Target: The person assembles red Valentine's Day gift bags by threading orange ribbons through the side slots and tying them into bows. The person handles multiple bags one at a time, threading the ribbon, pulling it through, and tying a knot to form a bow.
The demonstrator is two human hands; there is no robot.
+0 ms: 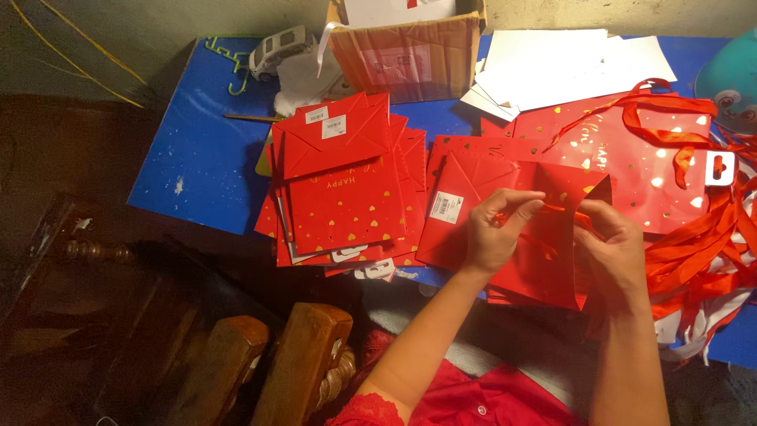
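Observation:
My left hand (pixel 495 230) pinches a thin red ribbon (pixel 556 208) at the top edge of a flat red paper gift bag (pixel 544 264) with gold hearts. My right hand (pixel 613 251) grips the same bag's right edge, fingers closed on the ribbon there. The bag lies on a blue table (pixel 197 150), partly over its front edge. A stack of folded red gift bags (pixel 343 189) lies to the left of my hands. More flat red bags with ribbon handles (pixel 631 158) lie behind my hands.
An open cardboard box (pixel 406 47) stands at the back, white card sheets (pixel 568 67) beside it. Loose red ribbons (pixel 702 252) pile at the right. A toy van (pixel 274 49) and a teal object (pixel 729 79) sit at the table's far edge. Wooden chair parts (pixel 268 363) are below.

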